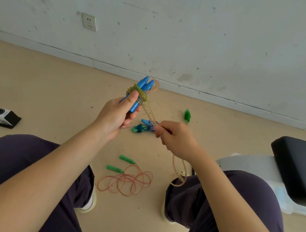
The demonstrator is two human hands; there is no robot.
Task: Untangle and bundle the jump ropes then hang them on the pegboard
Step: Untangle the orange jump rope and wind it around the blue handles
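Floor (42, 82): one red rope (125, 182) lies loose with green handles (121, 164), not untangled or bundled. Two wrapped bundles (144, 127) and a green piece (187, 115) lie near the wall. Left hand (116, 117) grips the blue handles (141, 93), cord (149, 112) coiled round them. Right hand (174, 137) pinches the cord's free run, tail hanging by the knee. Judgement: wrapping partway done; one rope untouched; nothing hung; pegboard not in view.
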